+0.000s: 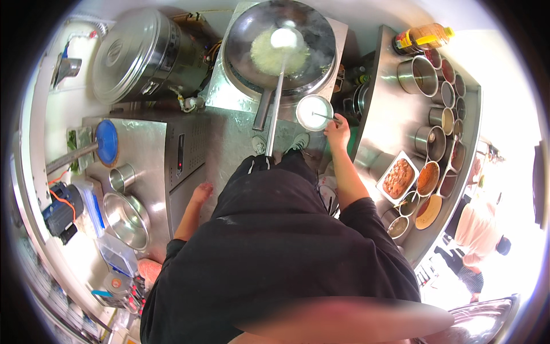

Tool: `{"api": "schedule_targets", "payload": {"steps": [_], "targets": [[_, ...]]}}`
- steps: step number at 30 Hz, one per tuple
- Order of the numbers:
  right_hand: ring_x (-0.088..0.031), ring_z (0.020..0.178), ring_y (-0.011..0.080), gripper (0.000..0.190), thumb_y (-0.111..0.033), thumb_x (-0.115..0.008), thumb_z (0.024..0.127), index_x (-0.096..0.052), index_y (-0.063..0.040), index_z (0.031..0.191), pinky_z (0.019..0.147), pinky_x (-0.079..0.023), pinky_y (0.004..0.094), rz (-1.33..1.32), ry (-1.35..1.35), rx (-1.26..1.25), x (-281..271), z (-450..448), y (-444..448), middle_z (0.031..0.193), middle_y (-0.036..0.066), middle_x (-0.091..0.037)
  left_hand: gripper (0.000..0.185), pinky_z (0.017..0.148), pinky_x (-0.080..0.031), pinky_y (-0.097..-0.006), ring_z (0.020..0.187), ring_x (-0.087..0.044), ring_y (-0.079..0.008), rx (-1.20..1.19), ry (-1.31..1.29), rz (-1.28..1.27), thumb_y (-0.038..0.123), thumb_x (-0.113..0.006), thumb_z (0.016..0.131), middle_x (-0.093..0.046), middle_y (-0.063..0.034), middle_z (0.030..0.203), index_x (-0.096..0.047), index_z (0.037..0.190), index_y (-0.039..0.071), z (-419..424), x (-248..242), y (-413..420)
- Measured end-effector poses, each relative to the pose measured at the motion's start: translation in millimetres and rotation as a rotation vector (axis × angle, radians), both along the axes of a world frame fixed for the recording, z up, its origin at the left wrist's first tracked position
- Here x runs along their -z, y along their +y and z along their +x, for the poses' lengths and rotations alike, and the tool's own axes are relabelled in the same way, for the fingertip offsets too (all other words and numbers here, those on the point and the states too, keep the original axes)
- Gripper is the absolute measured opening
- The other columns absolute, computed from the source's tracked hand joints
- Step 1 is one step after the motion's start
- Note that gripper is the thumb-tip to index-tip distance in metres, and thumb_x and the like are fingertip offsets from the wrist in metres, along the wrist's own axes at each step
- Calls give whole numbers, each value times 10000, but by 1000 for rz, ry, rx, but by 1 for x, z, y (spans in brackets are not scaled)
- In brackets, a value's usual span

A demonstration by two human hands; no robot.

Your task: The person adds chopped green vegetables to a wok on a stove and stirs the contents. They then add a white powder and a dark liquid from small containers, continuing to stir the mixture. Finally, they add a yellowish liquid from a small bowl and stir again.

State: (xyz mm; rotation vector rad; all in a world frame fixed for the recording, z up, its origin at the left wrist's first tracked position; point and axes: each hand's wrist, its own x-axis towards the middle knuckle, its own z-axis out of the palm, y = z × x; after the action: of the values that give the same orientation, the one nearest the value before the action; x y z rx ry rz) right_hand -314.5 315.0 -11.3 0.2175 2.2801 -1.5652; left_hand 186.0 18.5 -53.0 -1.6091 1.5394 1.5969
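My right hand grips a thin utensil handle whose end rests in a round metal pot of white contents, just beside the stove's near edge. My left hand hangs at my side by the steel cabinet, its fingers curled, with nothing seen in it. In front of me, a dark wok with a handle sits on the burner. Pale yellow-green bubbling liquid lies in the wok. A long-handled steel ladle leans with its bowl over that liquid, and no hand holds it.
On the right counter stand an oil bottle, several steel pots and a tray of reddish-brown food. A large lidded steel drum is at the left, above a cabinet with steel bowls. A person is at far right.
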Motion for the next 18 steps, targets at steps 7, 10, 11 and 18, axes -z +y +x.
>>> {"api": "schedule_targets", "payload": {"steps": [7,10,11,18], "targets": [[-561,632,156,233,-116,-691,844,-547,-20,1000,532,-517,314,-254,-443,339,44,16,-5,753,48,-545,304,659,-487,-293,779,-627,-140,201,-71,62,261,-595,883,-649,-34,887,-626,1097,47,6,20,-58],[-599,623,186,152,-98,-607,848,-577,-3,964,552,-545,335,-312,-417,282,45,20,-11,813,93,-609,290,631,-466,-272,783,-627,-126,175,27,95,269,-599,883,-647,-15,869,-627,1093,71,-8,37,-77],[-610,630,193,160,-88,-584,847,-579,6,975,550,-549,337,-249,-398,241,43,19,-14,834,106,-620,294,604,-446,-253,757,-618,-112,157,98,115,269,-599,881,-641,-8,851,-618,1094,67,-16,40,-81],[-633,632,207,211,-50,-504,834,-577,26,1017,508,-549,332,-235,-398,284,-18,24,5,840,119,-630,301,546,-426,-226,712,-609,-101,157,87,104,247,-584,870,-627,-8,836,-597,1103,58,-71,37,-83]]}}
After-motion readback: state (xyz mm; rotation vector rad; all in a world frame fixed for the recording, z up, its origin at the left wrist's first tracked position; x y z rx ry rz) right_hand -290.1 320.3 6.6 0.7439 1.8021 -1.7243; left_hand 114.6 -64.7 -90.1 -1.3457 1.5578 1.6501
